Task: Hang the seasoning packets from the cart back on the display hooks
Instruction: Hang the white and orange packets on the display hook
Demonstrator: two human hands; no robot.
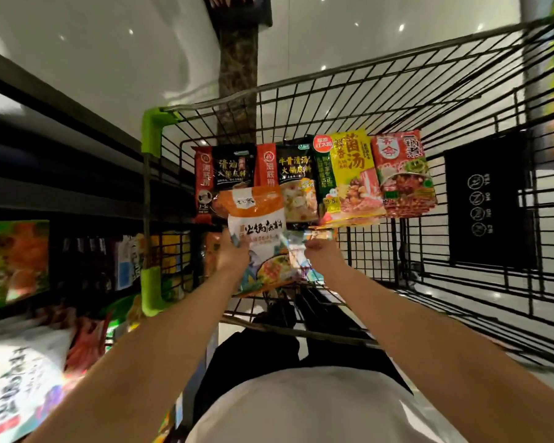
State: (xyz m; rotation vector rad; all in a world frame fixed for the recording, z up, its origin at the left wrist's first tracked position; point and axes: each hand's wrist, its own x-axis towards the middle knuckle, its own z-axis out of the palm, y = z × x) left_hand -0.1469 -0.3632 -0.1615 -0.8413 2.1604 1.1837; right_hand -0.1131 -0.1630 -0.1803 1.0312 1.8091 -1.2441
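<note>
In the head view, a black wire shopping cart with green plastic corner guards [397, 100] fills the centre and right of the frame. Four seasoning packets lie side by side on its floor in mid-frame: a black-and-red hotpot base packet [224, 174] at the left, a second black-and-red packet with a soup picture [296, 183] next to it, a yellow-and-green mushroom soup packet [349, 177], and a red packet with a green band [403, 174] at the right. Just below them, an orange-and-white seasoning packet [259, 231] is held above the cart floor, overlapping the lower edges of the two black-and-red packets. The left hand [231, 254] grips its left edge, fingers curled behind it. The right hand [322, 251] has its fingers curled over a shiny, blurred packet [298, 251] just right of the orange one. At the left of the frame, dark store shelves with blurred coloured packets [16, 260] run along the cart.
</note>
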